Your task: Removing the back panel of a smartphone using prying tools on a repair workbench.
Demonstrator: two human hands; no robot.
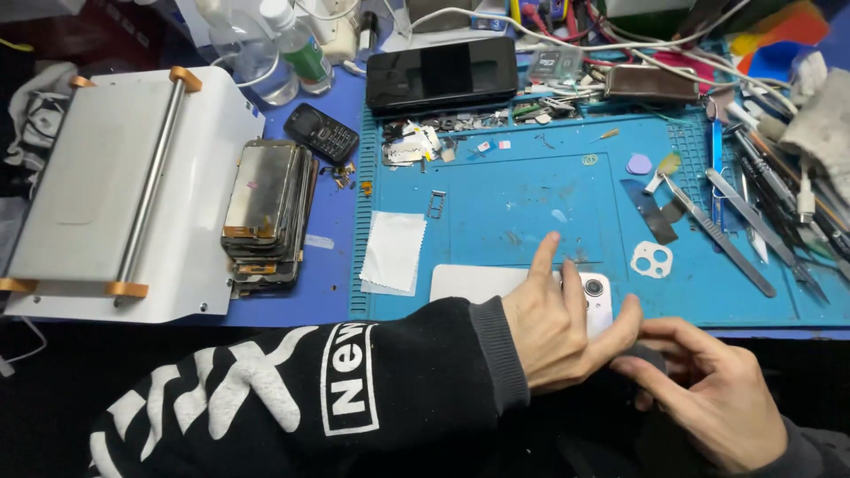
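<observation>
Left hand point(562, 323) grasps the white phone point(496, 281), which extends toward its 10 o'clock; right hand point(708, 394), at 4 o'clock, pinches the phone's near edge

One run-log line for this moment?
left hand: on white phone | right hand: at its camera end | surface: blue mat | nearby: camera cutout

I count two plastic bottles point(283, 49) at eleven o'clock and one small keypad phone point(320, 132) just below them. One stack of phone screens point(268, 212) sits at nine o'clock, one white cloth point(394, 250) beside it. One white phone point(496, 283) lies under my two hands at six.
</observation>
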